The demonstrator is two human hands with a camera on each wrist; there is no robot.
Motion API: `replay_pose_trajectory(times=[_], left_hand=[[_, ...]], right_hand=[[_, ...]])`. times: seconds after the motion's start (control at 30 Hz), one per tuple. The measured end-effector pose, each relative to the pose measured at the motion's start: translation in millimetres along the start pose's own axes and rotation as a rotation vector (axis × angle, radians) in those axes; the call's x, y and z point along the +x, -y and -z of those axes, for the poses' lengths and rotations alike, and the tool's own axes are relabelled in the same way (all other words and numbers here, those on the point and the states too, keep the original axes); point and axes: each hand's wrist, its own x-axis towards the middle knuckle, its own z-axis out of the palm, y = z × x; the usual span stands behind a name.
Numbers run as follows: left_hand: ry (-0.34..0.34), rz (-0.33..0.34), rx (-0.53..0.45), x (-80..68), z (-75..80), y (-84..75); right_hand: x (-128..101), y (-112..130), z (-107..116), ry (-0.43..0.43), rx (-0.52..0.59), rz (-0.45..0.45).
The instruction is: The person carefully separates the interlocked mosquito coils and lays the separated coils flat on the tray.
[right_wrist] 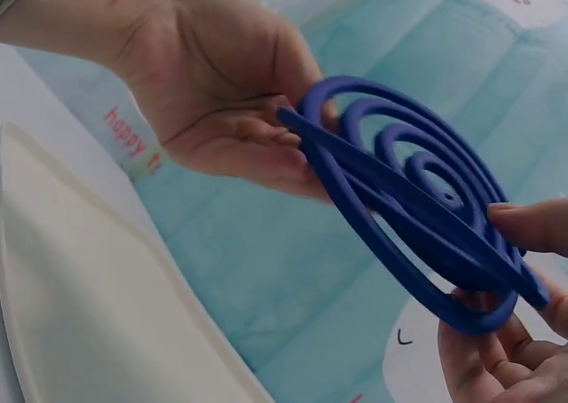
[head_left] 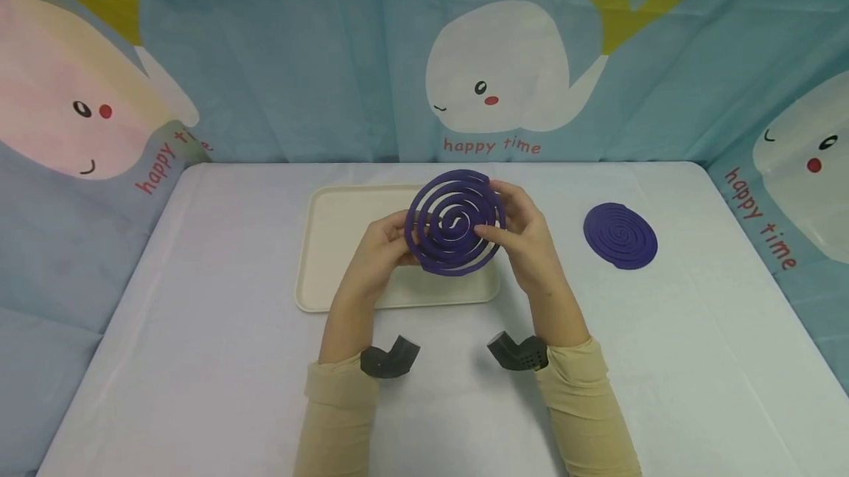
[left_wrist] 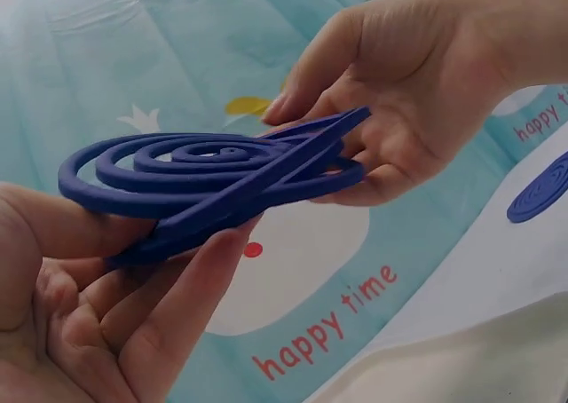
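Both hands (head_left: 458,245) pinch the purple coil (head_left: 455,221).

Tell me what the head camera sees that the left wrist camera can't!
Only the head view shows both beige sleeves and the whole cream tray. Only the left wrist view shows the coil pair splitting apart edge-on. Both show the left hand, the right hand, the purple mosquito coil they hold, and the second coil on the table.

Even soft light, faint shadows; head view edges bowed; wrist views dimmer, backgrounds soft.
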Motion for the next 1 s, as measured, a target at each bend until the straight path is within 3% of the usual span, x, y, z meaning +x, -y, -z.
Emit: replay_pose_trajectory(times=[0.17, 0.4, 1.0], left_hand=[[0.048, 0.016, 0.016, -0.8, 2.6, 1.8], [0.136, 0.059, 0.058, 1.7, 4.3, 8.0], [0.214, 0.126, 0.101, 3.1, 7.6, 12.3]], right_hand=[[1, -1, 4, -0.019, 0.015, 0.043], [1, 3, 10, -0.025, -0.182, 0.056], [1, 5, 21, 0.176, -0.396, 0.02]])
